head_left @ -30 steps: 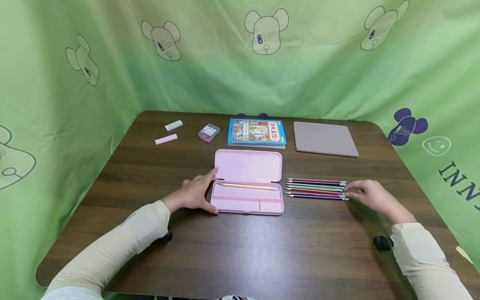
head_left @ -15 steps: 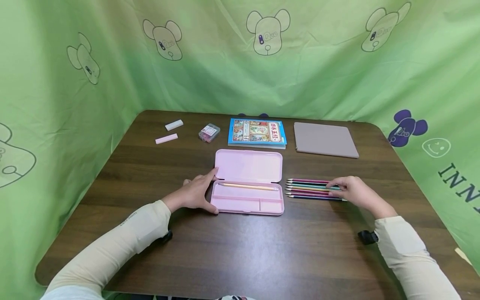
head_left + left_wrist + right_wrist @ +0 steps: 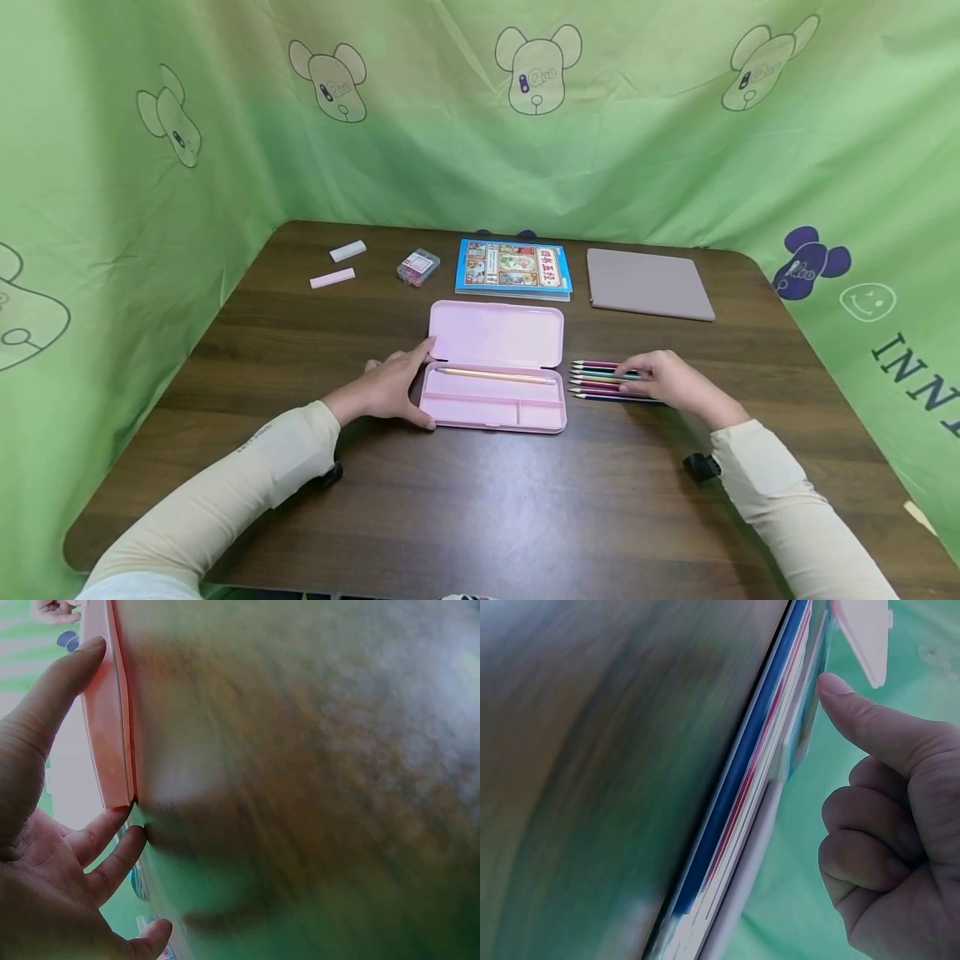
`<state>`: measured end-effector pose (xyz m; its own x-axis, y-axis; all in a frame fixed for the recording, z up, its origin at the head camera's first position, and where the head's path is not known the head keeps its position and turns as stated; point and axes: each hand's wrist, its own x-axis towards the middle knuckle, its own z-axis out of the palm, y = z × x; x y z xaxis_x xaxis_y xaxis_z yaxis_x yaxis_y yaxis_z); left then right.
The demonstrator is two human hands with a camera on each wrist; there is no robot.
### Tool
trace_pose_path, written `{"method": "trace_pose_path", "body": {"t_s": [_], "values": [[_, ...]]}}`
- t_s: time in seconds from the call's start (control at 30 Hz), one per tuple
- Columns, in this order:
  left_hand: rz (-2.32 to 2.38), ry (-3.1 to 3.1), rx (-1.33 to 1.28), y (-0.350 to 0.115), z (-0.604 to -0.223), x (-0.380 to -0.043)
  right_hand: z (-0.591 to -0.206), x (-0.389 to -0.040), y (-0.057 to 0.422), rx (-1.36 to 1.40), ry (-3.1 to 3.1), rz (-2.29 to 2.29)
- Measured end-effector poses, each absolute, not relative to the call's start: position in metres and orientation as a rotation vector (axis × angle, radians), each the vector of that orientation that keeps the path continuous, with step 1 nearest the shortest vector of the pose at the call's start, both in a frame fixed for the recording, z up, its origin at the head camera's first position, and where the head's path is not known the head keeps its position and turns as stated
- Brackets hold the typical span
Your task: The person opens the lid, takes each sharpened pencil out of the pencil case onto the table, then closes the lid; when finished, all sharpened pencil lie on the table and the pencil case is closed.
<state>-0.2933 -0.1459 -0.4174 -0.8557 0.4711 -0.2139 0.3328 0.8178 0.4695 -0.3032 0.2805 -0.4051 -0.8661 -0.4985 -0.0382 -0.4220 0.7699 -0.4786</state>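
Observation:
An open pink pencil case lies at mid-table with one light wooden pencil in its long rear compartment. My left hand spans the case's left end, fingers spread; the thumb touches the near side of the case. To the right of the case, several coloured pencils lie side by side, points to the left. Over them is my right hand, thumb and index finger apart across the row. In the right wrist view its thumb is extended and other fingers are curled; the index finger is hidden.
Behind the case lies a blue-covered book, and right of it a flat grey-mauve folder or notebook. At the back left are a small clear box, a white bar and a pink bar. Green cloth surrounds the table.
My right hand has moved left along the pencils, from their eraser ends to around their middle. The pencils stay in place, and my left hand has not moved from the case.

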Motion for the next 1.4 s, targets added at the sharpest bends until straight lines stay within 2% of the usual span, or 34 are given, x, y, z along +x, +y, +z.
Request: {"method": "trace_pose_path", "body": {"t_s": [0.8, 1.4], "values": [[0.611, 2.697, 0.63, -0.145, -0.419, -0.292, -0.401, -0.321, 0.209, -0.999, 2.656, -0.729], [0.6, 2.687, 0.625, -0.145, -0.416, -0.291, -0.406, -0.321, 0.177, -0.858, 2.62, -0.45]]}}
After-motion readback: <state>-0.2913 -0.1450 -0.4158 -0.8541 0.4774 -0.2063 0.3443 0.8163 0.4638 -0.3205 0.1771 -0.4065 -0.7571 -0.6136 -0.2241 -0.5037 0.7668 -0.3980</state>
